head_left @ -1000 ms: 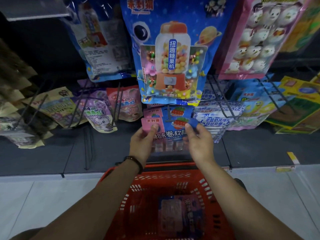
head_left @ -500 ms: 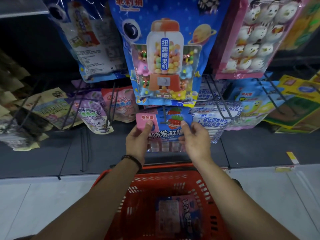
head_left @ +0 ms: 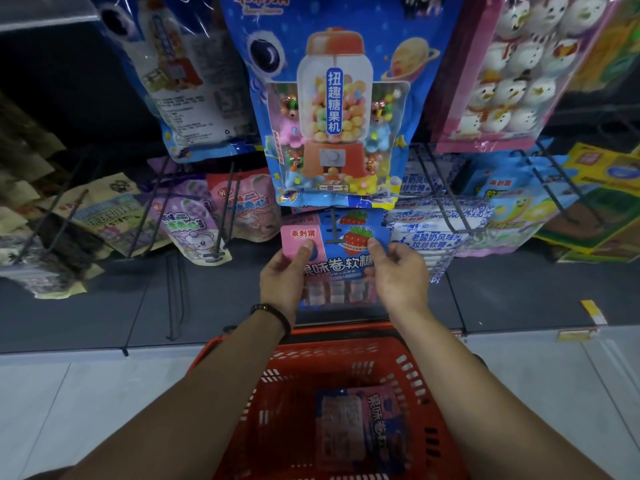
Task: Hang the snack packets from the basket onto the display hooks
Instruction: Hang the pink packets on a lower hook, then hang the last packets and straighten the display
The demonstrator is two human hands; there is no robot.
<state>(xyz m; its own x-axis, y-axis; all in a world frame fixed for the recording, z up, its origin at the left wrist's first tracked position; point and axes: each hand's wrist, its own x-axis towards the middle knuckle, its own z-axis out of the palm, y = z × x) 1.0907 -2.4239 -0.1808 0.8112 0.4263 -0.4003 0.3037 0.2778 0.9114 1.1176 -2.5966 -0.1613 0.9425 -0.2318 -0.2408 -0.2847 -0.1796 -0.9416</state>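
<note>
A blue and pink snack packet (head_left: 337, 263) with a strawberry picture is held up against the display, just below the big gumball-machine bag. My left hand (head_left: 282, 280) pinches its pink left corner with the thumb on front. My right hand (head_left: 398, 277) grips its right edge. A dark display hook (head_left: 333, 233) pokes through the packet's top, with a like packet behind it. Below, the red basket (head_left: 239, 386) holds one more pink and blue packet (head_left: 362, 431) lying flat.
Large bags hang above: a blue gumball-machine bag (head_left: 334, 109) and a pink snowman bag (head_left: 516, 74). Purple and pink packets (head_left: 194, 223) hang on hooks to the left, white and blue ones (head_left: 436, 233) to the right. A dark shelf (head_left: 519, 299) runs underneath.
Both hands have lifted the packet a little higher and further onto the hook. The view has shifted slightly upward.
</note>
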